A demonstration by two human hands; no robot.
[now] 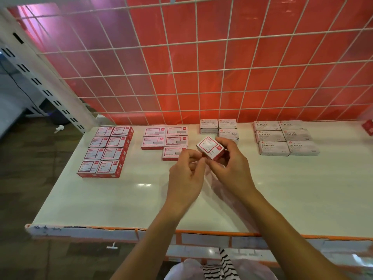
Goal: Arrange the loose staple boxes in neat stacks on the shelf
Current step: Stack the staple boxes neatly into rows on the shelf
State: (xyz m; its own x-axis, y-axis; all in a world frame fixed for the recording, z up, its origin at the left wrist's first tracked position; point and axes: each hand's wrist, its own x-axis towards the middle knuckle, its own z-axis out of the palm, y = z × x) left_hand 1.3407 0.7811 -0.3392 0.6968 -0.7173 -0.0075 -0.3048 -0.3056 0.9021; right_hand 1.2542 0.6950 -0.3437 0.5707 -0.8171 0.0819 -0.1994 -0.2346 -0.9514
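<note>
A small red-and-white box (pixel 210 147) is held up above the white shelf (pixel 121 199), near its middle. My right hand (pixel 232 168) grips it from below and the right; my left hand (pixel 187 174) pinches its lower left corner. Red-and-white boxes lie in a two-column block (pixel 107 151) at the left and in a smaller group (pixel 166 140) left of centre. Grey paper-clip boxes (pixel 220 129) sit behind the held box. Grey boxes marked STAPLES (pixel 284 137) form a two-column block at the right.
A white wire grid (pixel 201 67) over a red panel closes the back of the shelf. A red box (pixel 368 127) shows at the far right edge. The shelf's front edge (pixel 141 232) is orange and chipped. A white slotted upright (pixel 40 77) stands at the left.
</note>
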